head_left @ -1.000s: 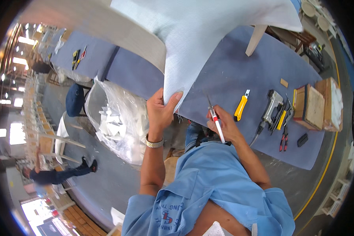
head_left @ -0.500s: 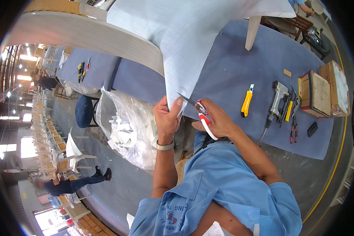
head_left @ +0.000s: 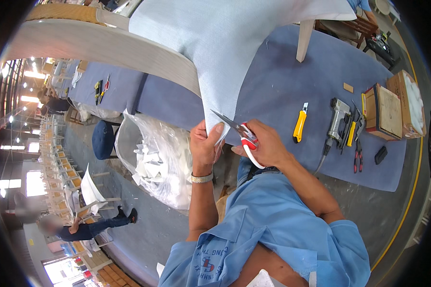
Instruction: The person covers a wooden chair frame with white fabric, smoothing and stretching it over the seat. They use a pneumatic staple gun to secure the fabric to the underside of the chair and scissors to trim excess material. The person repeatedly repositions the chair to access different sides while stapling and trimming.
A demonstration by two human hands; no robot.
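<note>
My left hand (head_left: 206,143) pinches the hanging corner of a pale grey-white woven fabric (head_left: 220,57). That fabric is draped over a light wooden chair frame (head_left: 115,45), whose curved rail runs to the upper left and whose leg (head_left: 303,42) rests on the blue-covered table (head_left: 273,81). In my right hand (head_left: 267,147) is a pair of scissors (head_left: 246,136) with red and white handles. Their blades lie across the fabric corner, just above my left fingertips. Fingers of my right hand are wrapped through the handles.
On the table's right lie a yellow utility knife (head_left: 300,125), an air stapler (head_left: 339,117), pliers (head_left: 358,158) and boxes (head_left: 384,112). A clear plastic bag of white scraps (head_left: 153,160) stands left of my arm. Beyond it are a blue stool (head_left: 103,139) and a person (head_left: 88,226).
The scissors' blades have shifted slightly left and up across the fabric corner. My left hand keeps its pinch, moved a little right. The person at lower left has moved right.
</note>
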